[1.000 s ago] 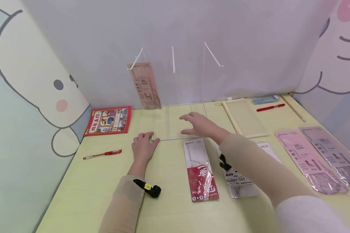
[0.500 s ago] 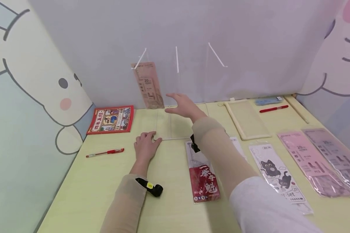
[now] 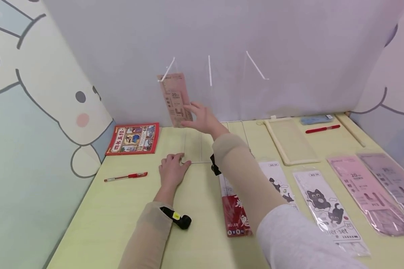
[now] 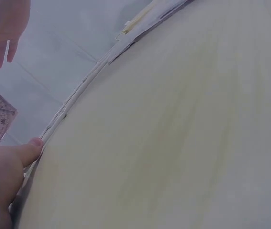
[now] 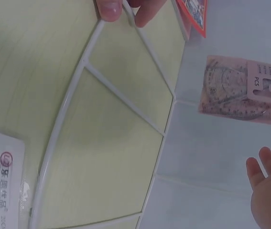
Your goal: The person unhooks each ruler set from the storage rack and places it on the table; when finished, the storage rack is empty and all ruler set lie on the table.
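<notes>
A white wire display rack (image 3: 202,163) stands against the back wall, with three slanting hooks. From its left hook hangs a pink ruler set packet (image 3: 171,85), and the right wrist view shows a clear protractor in that packet's lower end. My left hand (image 3: 173,170) holds the front left corner of the rack's base, thumb and finger at the wire (image 5: 61,114). Beside the packet's lower right edge, my right hand (image 3: 203,119) is raised with fingers spread and overlaps it in the head view. In the right wrist view those fingers (image 5: 255,172) sit apart from the packet.
A red book (image 3: 132,139) and a red pen (image 3: 126,176) lie left. Ruler set packets lie front right: a red-and-white one (image 3: 233,220), two cat-printed ones (image 3: 323,201), a pink one (image 3: 357,186) and a purple one. Behind them are a mesh pouch (image 3: 291,140) and another red pen (image 3: 323,129).
My right hand has moved left and up from above the rack's base to the hanging pink packet. The left hand stays at the base corner. The head view has shifted slightly.
</notes>
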The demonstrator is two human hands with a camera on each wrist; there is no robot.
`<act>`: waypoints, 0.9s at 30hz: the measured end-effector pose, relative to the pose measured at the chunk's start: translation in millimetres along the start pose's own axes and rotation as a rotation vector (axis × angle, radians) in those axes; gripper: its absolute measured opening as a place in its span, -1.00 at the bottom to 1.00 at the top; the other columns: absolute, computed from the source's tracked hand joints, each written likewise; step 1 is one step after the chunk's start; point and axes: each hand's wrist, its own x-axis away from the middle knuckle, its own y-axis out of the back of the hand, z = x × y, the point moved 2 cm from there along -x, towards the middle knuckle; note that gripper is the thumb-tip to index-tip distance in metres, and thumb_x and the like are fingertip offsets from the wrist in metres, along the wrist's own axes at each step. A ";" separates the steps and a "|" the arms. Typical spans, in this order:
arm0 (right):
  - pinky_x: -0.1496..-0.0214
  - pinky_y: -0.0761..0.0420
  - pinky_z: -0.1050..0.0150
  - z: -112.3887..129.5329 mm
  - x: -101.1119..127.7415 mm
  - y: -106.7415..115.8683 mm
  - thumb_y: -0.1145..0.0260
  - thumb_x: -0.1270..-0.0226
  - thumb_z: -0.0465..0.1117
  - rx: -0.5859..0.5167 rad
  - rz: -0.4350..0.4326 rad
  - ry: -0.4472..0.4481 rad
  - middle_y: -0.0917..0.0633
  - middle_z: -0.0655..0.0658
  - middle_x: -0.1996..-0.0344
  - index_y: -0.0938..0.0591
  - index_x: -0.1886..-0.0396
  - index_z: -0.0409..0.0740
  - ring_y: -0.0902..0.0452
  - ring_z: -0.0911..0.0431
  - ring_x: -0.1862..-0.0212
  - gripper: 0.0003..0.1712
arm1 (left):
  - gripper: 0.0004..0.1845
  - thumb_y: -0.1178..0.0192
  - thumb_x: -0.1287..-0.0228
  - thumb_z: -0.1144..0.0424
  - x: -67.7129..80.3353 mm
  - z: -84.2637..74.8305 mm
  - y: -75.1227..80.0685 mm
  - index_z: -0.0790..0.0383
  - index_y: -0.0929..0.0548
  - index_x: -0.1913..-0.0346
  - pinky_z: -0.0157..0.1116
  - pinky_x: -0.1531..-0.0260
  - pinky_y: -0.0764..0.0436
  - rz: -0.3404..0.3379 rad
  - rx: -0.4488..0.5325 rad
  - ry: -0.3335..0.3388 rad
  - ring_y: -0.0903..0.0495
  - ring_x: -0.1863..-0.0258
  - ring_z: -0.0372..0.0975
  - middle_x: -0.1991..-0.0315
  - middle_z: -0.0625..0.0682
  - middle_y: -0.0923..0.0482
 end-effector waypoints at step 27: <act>-0.30 -0.22 0.08 3.5 7.7 6.7 -0.19 -0.33 0.09 -0.176 -0.164 0.007 -0.29 -0.09 -0.33 -0.32 -0.37 0.01 -0.15 0.01 -0.35 -0.34 | -0.44 -0.12 -0.23 -0.19 0.1 1.1 -3.0 0.00 -0.48 -0.22 0.04 -0.02 -0.23 -0.010 0.001 -0.004 -0.25 -0.06 0.04 -0.11 0.13 -0.36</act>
